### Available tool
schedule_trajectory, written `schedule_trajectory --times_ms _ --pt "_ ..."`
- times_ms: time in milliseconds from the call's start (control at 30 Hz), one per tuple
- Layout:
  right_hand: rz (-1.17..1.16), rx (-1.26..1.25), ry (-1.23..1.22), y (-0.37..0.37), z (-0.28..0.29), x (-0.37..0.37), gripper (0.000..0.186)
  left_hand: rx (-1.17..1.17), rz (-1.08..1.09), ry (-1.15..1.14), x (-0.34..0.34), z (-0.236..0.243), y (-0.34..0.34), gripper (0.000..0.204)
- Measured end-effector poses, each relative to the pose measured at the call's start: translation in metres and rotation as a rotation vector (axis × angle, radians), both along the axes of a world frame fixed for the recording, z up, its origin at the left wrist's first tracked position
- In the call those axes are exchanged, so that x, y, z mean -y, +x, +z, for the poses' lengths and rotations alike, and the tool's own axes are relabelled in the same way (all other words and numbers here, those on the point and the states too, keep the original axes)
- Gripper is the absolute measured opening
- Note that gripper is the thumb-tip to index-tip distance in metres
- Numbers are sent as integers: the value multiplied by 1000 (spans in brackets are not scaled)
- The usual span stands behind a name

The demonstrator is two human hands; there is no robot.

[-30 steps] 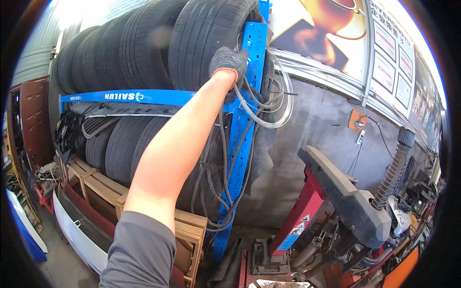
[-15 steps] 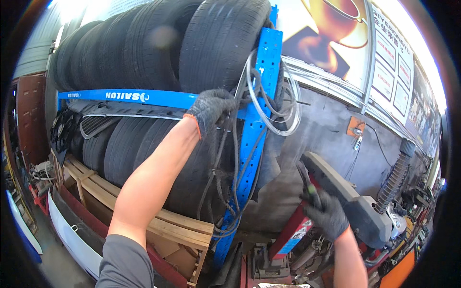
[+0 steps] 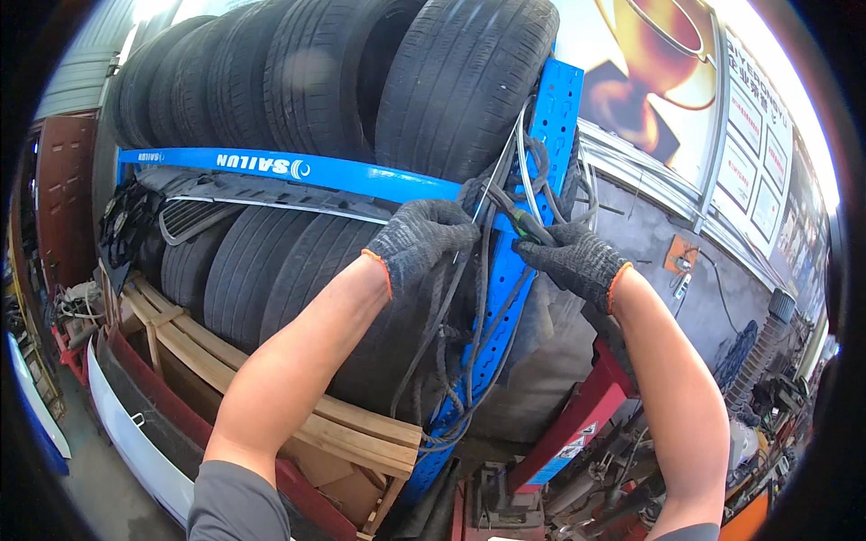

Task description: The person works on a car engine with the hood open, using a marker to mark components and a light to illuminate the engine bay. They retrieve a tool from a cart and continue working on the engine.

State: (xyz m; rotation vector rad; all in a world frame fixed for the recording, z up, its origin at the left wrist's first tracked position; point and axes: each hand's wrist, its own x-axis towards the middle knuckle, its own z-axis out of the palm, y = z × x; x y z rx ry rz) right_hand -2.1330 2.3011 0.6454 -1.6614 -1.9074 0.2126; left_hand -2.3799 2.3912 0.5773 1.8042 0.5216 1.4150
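Observation:
My left hand (image 3: 426, 236), in a dark grey knit glove with an orange cuff, is closed on a thin pale tube (image 3: 494, 185). This tube runs down from the loops hung on the blue rack post (image 3: 557, 108). My right hand (image 3: 575, 260), gloved alike, grips a long dark tool with a green part (image 3: 523, 219). The tool points up and left across the post, with its tip by the tube; its exact kind is unclear. Dark ropes (image 3: 442, 338) hang in loops below my left hand, against the post.
Big used tires (image 3: 460, 86) fill the upper shelf behind a blue beam (image 3: 361, 178), with more tires (image 3: 248, 266) below. A wooden crate (image 3: 361, 428) stands at the lower left. A red machine column (image 3: 577, 410) rises at the right, near a grey wall (image 3: 631, 239).
My right hand has come up and left with the tool, from beside the red column to the post. My left hand stays near the post. The tube loops look drawn in closer to the post.

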Motion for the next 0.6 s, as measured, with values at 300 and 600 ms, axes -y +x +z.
schedule_trajectory --times_ms 300,600 --pt "105 114 100 15 -5 -19 51 -95 -16 -105 -4 0 -10 24" --pt "1 484 281 -6 4 -25 53 -73 -21 15 -29 -17 2 20"
